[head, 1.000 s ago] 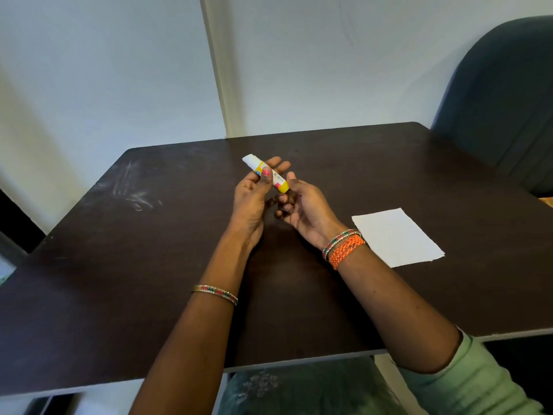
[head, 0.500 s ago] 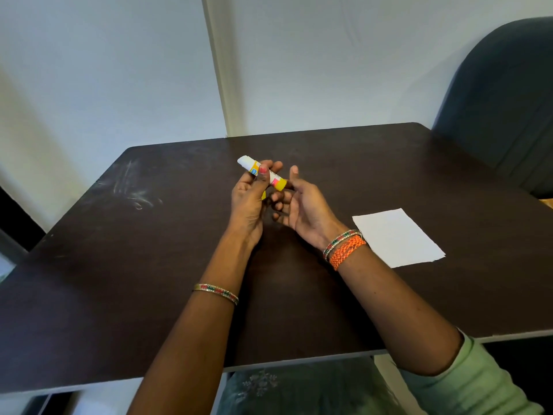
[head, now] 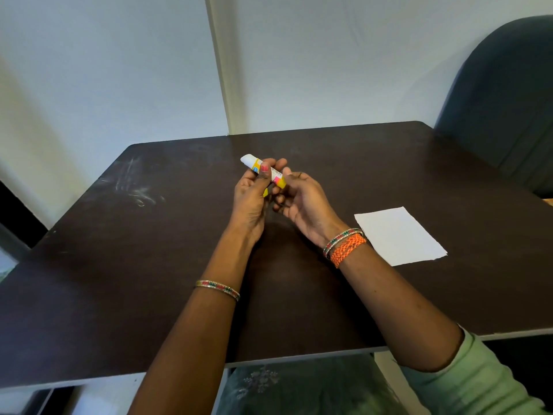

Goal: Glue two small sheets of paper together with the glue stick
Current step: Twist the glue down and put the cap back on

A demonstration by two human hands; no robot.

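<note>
Glue stick point(head: 263, 173) held above bench point(head: 119, 265), mid-centre. Left hand point(head: 250, 199) pinches the barrel; right hand point(head: 302, 199) curls at its yellow base end. Paper point(head: 399, 235) lies right, untouched. Advice: steady barrel, turn base slowly, expose little glue.

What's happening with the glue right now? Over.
Left hand grips glue stick. Right hand pinches its yellow end. Paper flat on table, untouched. Nothing blocking.

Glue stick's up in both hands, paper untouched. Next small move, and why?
Probably carry the glue stick over to the paper. The left hand grips the barrel, the right hand pinches its yellow base, the white tip looks exposed, and the paper lies bare to the right.
</note>
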